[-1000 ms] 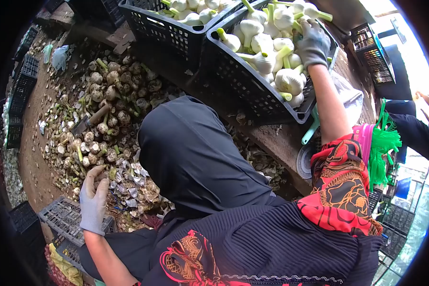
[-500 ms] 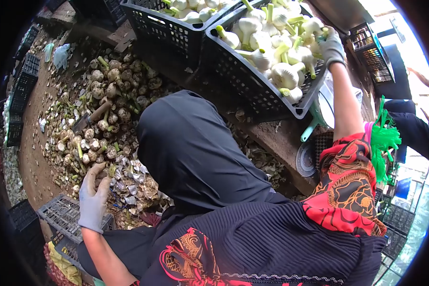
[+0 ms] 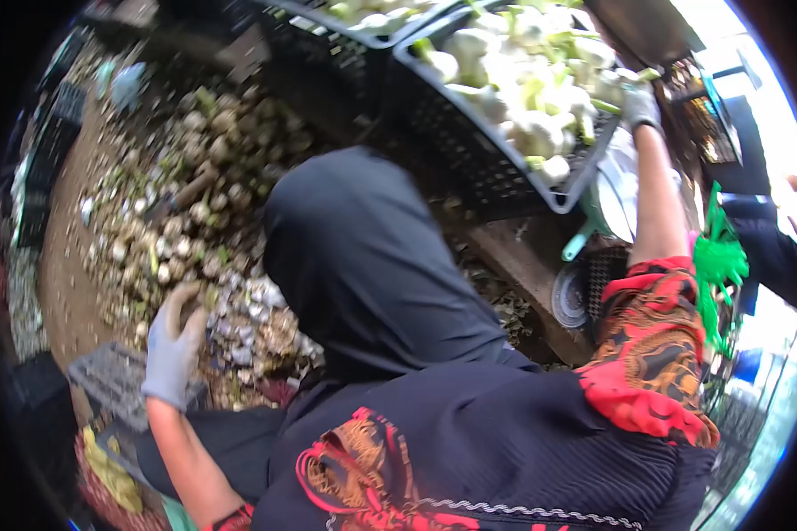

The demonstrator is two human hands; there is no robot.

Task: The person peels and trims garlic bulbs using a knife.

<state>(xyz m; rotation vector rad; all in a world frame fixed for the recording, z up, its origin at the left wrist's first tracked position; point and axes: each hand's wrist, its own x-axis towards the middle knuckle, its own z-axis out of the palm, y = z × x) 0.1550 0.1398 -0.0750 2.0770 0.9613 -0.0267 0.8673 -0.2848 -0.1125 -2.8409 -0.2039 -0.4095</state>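
Observation:
My right hand [image 3: 639,102], in a grey glove, reaches up to the far right corner of a black plastic crate [image 3: 496,177] and its fingers curl over the rim. The crate is heaped with white bulbs [image 3: 540,88] that have green stalks. My left hand [image 3: 170,347], also gloved, rests low at the left on a ground pile of dirty unpeeled bulbs [image 3: 195,203]. Its fingers close around one brownish bulb [image 3: 190,305]. The frame is blurred by motion. My black head cloth [image 3: 363,257] hides the middle of the view.
A second black crate [image 3: 354,26] of white bulbs stands beside the first. Peelings and trimmed scraps [image 3: 257,327] litter the ground. A grey crate [image 3: 106,389] lies near my left forearm. A teal-handled scoop [image 3: 584,230] and a round scale [image 3: 571,296] sit on the wooden ledge. Another person [image 3: 770,239] stands far right.
My right hand has slid from the middle of the bulbs to the crate's far right corner. The left hand stays on the ground pile. The view has swung and blurred.

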